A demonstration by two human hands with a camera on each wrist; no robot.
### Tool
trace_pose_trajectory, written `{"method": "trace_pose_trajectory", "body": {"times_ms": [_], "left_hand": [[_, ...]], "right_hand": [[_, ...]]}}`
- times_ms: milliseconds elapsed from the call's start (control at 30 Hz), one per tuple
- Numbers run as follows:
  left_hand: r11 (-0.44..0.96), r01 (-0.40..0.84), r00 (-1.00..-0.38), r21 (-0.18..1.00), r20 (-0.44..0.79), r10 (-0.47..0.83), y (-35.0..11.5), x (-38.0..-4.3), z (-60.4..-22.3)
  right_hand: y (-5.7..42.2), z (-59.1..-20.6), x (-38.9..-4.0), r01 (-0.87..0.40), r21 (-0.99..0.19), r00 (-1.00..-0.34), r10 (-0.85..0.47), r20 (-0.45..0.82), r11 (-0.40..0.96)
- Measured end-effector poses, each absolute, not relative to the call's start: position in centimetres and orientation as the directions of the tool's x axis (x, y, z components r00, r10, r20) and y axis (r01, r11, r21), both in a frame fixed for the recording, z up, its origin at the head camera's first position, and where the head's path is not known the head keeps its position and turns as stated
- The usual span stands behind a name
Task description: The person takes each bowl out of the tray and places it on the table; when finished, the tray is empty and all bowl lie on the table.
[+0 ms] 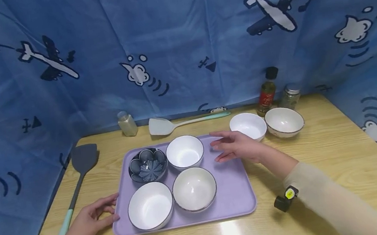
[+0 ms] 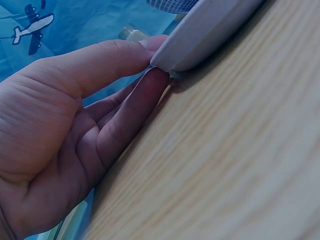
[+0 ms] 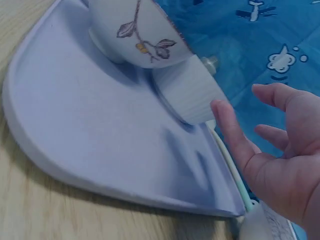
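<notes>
A lilac tray (image 1: 234, 201) lies on the table with several bowls on it. My left hand (image 1: 87, 224) pinches the tray's left edge; in the left wrist view the thumb (image 2: 117, 62) is on the rim and a fingertip under it. Toward the tray's back right, my right hand (image 1: 235, 145) hovers with fingers spread, holding nothing. Nearest to it on the tray is a white bowl (image 1: 184, 151). A dark flower-patterned bowl (image 1: 148, 165) stands back left, a larger white bowl (image 1: 151, 206) front left, and a cream bowl (image 1: 194, 189) beside that.
Behind the right hand stand a white bowl (image 1: 248, 126) and a patterned bowl (image 1: 285, 122), with a sauce bottle (image 1: 267, 93) and a jar (image 1: 290, 97). A pale spatula (image 1: 162, 126) and a shaker (image 1: 127, 123) lie along the back. A dark spatula (image 1: 84, 160) is at left.
</notes>
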State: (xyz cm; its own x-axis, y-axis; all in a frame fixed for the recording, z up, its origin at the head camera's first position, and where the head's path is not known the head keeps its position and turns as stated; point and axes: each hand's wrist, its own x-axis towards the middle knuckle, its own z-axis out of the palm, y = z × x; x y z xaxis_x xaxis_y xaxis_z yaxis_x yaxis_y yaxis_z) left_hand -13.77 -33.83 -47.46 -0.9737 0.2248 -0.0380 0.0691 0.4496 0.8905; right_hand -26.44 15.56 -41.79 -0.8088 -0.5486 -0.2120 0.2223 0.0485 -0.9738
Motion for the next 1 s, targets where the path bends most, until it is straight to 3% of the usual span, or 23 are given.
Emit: {"method": "trace_pose_trajectory", "body": {"times_ms": [733, 1000], "left_hand": [[0.423, 0.093, -0.972, 0.901, -0.011, 0.236, -33.5, -13.5, -47.5], [0.456, 0.045, -0.978, 0.889, -0.054, 0.203, -33.5, -13.5, -47.2]], "right_hand": [[10.9, -43.8, -27.7, 0.308, -0.951, -0.765, -0.585, -0.269, 0.034], [10.4, -43.4, -27.4, 0.338, -0.941, -0.798, -0.536, -0.277, -0.017]]}}
